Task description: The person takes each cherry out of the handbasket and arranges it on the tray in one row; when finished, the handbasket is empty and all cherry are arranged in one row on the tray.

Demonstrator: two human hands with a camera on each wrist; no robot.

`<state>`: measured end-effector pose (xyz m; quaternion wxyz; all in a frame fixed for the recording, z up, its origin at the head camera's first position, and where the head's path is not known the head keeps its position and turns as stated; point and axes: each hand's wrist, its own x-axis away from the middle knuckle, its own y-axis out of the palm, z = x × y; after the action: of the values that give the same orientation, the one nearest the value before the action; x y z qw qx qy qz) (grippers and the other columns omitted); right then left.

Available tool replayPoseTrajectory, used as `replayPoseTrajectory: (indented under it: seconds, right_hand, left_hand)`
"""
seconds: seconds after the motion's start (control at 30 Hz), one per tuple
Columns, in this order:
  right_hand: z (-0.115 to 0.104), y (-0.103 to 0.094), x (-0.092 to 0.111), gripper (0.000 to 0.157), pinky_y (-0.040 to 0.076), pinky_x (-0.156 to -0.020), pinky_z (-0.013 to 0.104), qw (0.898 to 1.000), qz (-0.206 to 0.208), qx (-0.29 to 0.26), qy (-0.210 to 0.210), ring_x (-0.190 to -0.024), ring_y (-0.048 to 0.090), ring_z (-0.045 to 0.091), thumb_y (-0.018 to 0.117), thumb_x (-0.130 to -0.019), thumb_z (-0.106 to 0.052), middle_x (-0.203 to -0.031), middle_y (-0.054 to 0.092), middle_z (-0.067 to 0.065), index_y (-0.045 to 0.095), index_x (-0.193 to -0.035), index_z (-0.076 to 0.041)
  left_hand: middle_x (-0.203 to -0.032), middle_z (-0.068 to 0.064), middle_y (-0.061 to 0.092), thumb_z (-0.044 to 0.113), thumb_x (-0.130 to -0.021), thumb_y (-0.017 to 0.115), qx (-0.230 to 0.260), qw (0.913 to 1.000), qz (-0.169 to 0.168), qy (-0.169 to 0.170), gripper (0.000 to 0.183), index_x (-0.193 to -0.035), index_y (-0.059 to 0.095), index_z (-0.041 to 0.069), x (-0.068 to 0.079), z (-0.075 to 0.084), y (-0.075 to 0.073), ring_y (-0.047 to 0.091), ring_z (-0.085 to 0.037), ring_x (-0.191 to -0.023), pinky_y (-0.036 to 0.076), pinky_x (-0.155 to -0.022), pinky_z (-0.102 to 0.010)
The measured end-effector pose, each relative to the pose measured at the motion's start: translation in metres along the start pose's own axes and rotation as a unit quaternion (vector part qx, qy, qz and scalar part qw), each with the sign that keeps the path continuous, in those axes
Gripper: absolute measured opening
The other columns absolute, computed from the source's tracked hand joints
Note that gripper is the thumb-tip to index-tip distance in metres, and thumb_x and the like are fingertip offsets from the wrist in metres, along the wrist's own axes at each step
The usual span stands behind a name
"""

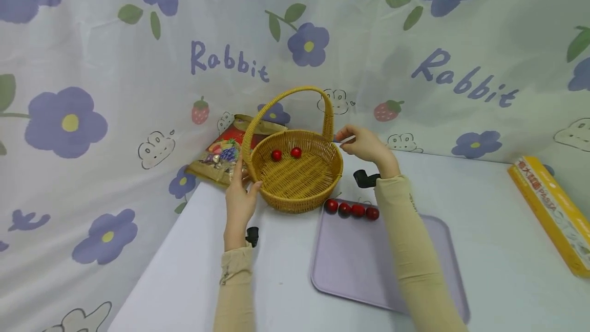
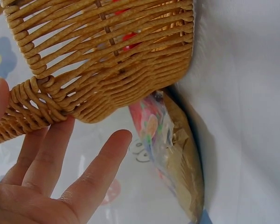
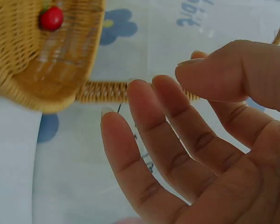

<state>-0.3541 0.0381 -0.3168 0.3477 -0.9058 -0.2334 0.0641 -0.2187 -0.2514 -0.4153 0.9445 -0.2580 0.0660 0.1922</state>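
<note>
A woven wicker basket (image 1: 297,193) with a tall arched handle (image 1: 276,99) stands at the back of the table, with two red cherries (image 1: 296,152) inside. At its left side is my left hand (image 1: 239,201), index finger extended upward and thumb spread toward the rim. In the left wrist view, fingertips (image 2: 60,128) meet the base of the handle, and the thumb is partly cut off by the frame. My right hand (image 1: 366,145) is raised by the basket's right rim, fingers gently bent around nothing. In the right wrist view its fingers overlap the handle (image 3: 102,91).
A lilac tray (image 1: 355,265) lies in front, partly under the right forearm, several cherries (image 1: 344,210) lined along its far edge. Behind the basket leans a fruit-printed bag (image 1: 216,160). A yellow pasta box (image 1: 550,211) lies far right. A flower-patterned cloth (image 1: 364,29) hangs behind.
</note>
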Motion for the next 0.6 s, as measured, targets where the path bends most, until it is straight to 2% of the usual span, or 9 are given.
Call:
replayPoseTrajectory:
  seconds: [0.17,0.3,0.43,0.6]
  right_hand:
    - [-0.018,0.009,-0.020,0.034,0.054,-0.088,0.040,1.000,-0.009,-0.028,-0.010,-0.110,0.061,0.031,0.053,-0.093,-0.005,-0.132,0.055,0.018,0.055,-0.127,-0.003]
    - [-0.025,0.022,-0.036,0.043,0.055,-0.085,0.041,0.999,-0.017,-0.043,-0.007,-0.105,0.060,0.032,0.054,-0.094,-0.006,-0.136,0.053,0.019,0.050,-0.136,-0.008]
    - [-0.026,0.037,-0.048,0.046,0.054,-0.077,0.033,0.998,-0.033,-0.055,0.005,-0.107,0.059,0.029,0.052,-0.095,-0.006,-0.139,0.051,0.020,0.047,-0.140,-0.009]
    - [-0.023,0.055,-0.062,0.044,0.050,-0.067,0.026,0.996,-0.054,-0.064,0.025,-0.084,0.056,0.023,0.051,-0.097,-0.008,-0.140,0.049,0.019,0.047,-0.140,-0.009]
  left_hand:
    - [-0.134,-0.022,0.052,0.009,-0.093,0.064,0.003,1.0000,0.002,-0.003,0.087,-0.156,0.011,0.035,-0.001,0.003,-0.001,0.053,-0.040,-0.127,0.046,-0.104,-0.053]
    - [-0.132,-0.021,0.053,0.008,-0.092,0.063,0.001,1.0000,0.007,-0.004,0.086,-0.156,0.012,0.034,-0.001,0.003,-0.001,0.052,-0.039,-0.128,0.045,-0.105,-0.051]
    - [-0.133,-0.020,0.053,0.010,-0.092,0.064,0.001,1.0000,0.003,-0.009,0.088,-0.155,0.010,0.039,-0.001,0.002,0.001,0.053,-0.038,-0.128,0.045,-0.106,-0.050]
    - [-0.135,-0.019,0.053,0.010,-0.091,0.065,0.005,0.9999,0.003,-0.012,0.091,-0.153,0.008,0.045,-0.002,-0.001,0.002,0.054,-0.039,-0.127,0.046,-0.104,-0.052]
